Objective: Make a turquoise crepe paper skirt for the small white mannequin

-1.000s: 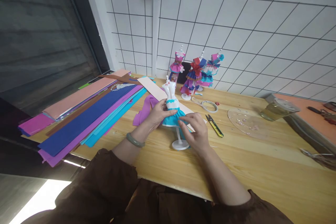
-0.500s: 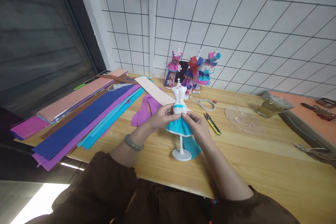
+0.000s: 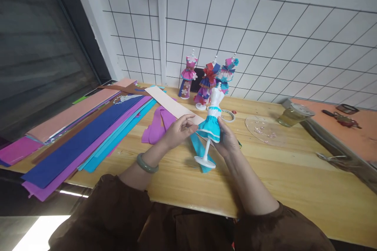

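Note:
A small white mannequin (image 3: 216, 97) wears a turquoise skirt (image 3: 209, 128) with white trim. It is tilted, its top leaning right and its round base raised off the wooden table. My right hand (image 3: 227, 141) grips it from the right at the skirt. Just left of the skirt is my left hand (image 3: 183, 130), fingers curled and thumb near the hem; whether its fingertips hold the edge is too small to tell. Beneath the mannequin lies a turquoise paper strip (image 3: 198, 146). Purple paper (image 3: 156, 128) and a pale strip (image 3: 167, 102) lie beyond my left hand.
Long coloured paper strips (image 3: 79, 137) are stacked at the left. Several dressed mannequins (image 3: 190, 68) stand by the wall. A tape roll (image 3: 228, 115), a clear dish (image 3: 265, 131) with small gems and a cup (image 3: 295, 115) are to the right.
The mannequin has been lifted and tilted, its top moving right. My left hand has come away from its waist to the skirt's left side, while my right hand keeps its grip.

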Tool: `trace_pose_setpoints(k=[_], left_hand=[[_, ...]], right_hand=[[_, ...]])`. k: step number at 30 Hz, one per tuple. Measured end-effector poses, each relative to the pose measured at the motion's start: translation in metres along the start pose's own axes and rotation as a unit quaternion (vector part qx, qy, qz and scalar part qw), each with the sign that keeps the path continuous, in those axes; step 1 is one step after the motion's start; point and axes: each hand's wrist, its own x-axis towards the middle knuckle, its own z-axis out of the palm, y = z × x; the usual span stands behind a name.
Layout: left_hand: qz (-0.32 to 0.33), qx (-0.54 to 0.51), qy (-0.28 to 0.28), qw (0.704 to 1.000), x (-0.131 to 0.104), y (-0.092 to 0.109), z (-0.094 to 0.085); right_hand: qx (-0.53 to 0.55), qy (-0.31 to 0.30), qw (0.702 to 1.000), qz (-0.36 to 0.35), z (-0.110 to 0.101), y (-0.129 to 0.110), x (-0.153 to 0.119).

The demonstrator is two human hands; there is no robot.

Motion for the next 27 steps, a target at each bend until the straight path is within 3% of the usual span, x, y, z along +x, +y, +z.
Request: trace_pose_setpoints(k=[3,7,14,20,27], left_hand=[[0.119,0.145,0.029,0.982,-0.006,0.005,0.003],[0.241,0.3,0.083,0.919,-0.007,0.009,0.005],[0.378,0.398,0.135,0.825,-0.005,0.011,0.004],[0.438,0.43,0.135,0.777,-0.008,0.011,0.003],[0.411,0.451,0.137,0.78,-0.009,0.013,0.005]], right_hand=[[0.052,0.001,0.999,0.011,-0.003,-0.004,0.003],[0.073,0.002,0.997,0.035,-0.001,-0.001,0.003],[0.081,-0.06,0.995,0.023,0.003,0.015,0.001],[0.088,-0.076,0.993,0.021,0.003,0.016,0.003],[0.106,-0.087,0.991,0.009,0.001,0.016,0.005]])
